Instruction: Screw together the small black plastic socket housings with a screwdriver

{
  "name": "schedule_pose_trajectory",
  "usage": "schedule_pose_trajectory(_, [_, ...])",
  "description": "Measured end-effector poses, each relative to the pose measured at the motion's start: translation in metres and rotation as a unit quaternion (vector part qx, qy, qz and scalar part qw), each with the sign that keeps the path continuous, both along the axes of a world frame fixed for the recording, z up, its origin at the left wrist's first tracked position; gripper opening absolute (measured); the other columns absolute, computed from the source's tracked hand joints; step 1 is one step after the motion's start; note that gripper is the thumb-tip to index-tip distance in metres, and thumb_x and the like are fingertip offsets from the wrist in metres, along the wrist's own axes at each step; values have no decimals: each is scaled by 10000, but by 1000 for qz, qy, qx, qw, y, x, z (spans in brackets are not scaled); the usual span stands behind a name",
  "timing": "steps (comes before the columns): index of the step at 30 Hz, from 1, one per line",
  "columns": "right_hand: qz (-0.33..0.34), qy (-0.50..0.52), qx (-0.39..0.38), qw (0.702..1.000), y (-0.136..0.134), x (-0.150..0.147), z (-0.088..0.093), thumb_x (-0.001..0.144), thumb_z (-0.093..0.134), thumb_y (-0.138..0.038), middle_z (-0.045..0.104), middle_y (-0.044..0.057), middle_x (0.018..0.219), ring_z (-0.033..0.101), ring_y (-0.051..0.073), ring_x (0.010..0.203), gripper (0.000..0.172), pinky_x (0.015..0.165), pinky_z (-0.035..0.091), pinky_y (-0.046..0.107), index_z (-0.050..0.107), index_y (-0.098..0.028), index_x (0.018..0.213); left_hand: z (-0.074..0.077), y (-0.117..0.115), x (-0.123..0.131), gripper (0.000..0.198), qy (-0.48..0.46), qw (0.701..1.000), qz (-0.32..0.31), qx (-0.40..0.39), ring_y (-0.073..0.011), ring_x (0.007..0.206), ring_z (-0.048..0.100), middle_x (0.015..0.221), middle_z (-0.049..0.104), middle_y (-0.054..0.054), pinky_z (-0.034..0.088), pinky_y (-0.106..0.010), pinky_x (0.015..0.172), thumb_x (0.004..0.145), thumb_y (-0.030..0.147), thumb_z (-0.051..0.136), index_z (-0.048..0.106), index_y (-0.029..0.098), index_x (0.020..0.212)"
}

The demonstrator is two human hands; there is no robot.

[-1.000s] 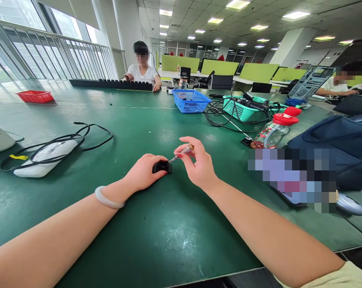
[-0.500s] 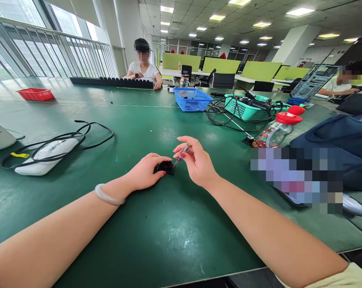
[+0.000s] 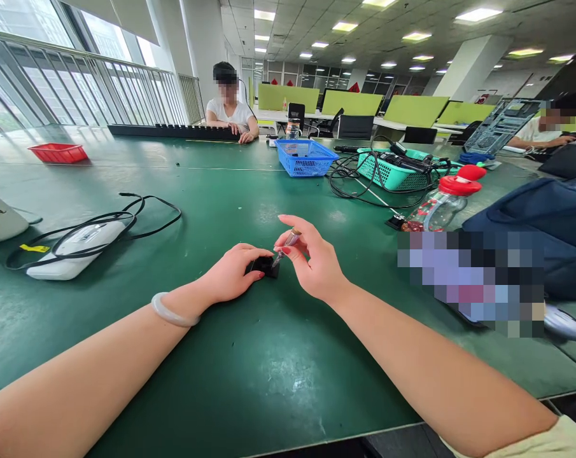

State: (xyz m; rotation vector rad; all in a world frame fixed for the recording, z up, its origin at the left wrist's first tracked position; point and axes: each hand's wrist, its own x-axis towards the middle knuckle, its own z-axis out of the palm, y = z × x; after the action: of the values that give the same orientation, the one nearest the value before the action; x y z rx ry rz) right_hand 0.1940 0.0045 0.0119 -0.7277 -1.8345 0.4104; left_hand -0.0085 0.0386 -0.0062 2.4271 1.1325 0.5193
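My left hand (image 3: 236, 275) rests on the green table with thumb and fingers closed on a small black block-like part (image 3: 271, 267), partly hidden by the fingers. A pale bracelet (image 3: 172, 310) circles that wrist. Just to the right, my right hand (image 3: 315, 262) pinches a small screwdriver (image 3: 292, 238) with a clear handle and a brownish end. It is tilted, and its lower end points down at the black part. Whether the tip sits in the part is too small to tell.
Left lies a white power bank-like box (image 3: 80, 251) with a black cable. A red tray (image 3: 58, 152), blue basket (image 3: 307, 159) and green basket (image 3: 387, 173) stand farther back. Right are a red-lidded bottle (image 3: 435, 207) and dark bag (image 3: 531, 235). A person (image 3: 228, 114) sits opposite.
My right hand and the screwdriver have shifted slightly left and down, with the fingers lower round the handle. My left hand stays on the black part. The person opposite has moved their hands.
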Motion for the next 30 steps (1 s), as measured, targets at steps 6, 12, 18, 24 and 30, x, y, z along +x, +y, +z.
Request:
schedule_pose_trajectory(6, [-12, -27, -37, 999, 4, 1, -1, 882, 529, -133, 634, -16, 922, 627, 119, 794, 453, 802, 582, 335, 491, -331, 1287, -1, 1, -1, 418, -6, 1000, -4, 1, -269, 1193, 519, 1187, 657, -47, 424, -492, 1070, 833, 301, 572, 582, 288, 1251])
schedule_pose_trajectory(12, [-42, -11, -27, 999, 3, 1, -2, 878, 555, -153, 617, -22, 895, 619, 112, 732, 411, 770, 585, 323, 495, -308, 1254, 2, -1, 1, 421, 4, 1000, 12, 0, -278, 1180, 526, 1175, 657, -61, 429, -492, 1066, 820, 306, 590, 595, 267, 1239])
schedule_pose_trajectory(18, [-84, 59, 58, 993, 2, 3, 0, 937, 451, -157, 624, 14, 880, 638, 155, 777, 388, 774, 577, 369, 400, -282, 1301, 3, -1, 2, 420, 10, 1000, 10, -9, -266, 1214, 504, 1198, 640, -59, 408, -493, 1095, 846, 269, 536, 576, 285, 1263])
schedule_pose_trajectory(24, [-61, 19, 14, 998, 7, 5, -7, 940, 415, -136, 624, 15, 914, 644, 137, 788, 376, 777, 570, 350, 390, -278, 1288, 1, -2, 0, 433, 16, 1000, 1, -19, -248, 1250, 473, 1247, 604, -62, 384, -490, 1125, 861, 227, 496, 562, 295, 1282])
schedule_pose_trajectory(30, [-33, -22, -44, 998, 6, 4, -6, 935, 403, -124, 630, 15, 947, 643, 123, 775, 374, 778, 567, 335, 414, -291, 1269, 1, -3, 2, 448, 21, 999, -3, -27, -240, 1275, 452, 1272, 590, -66, 373, -484, 1134, 871, 206, 486, 542, 291, 1307])
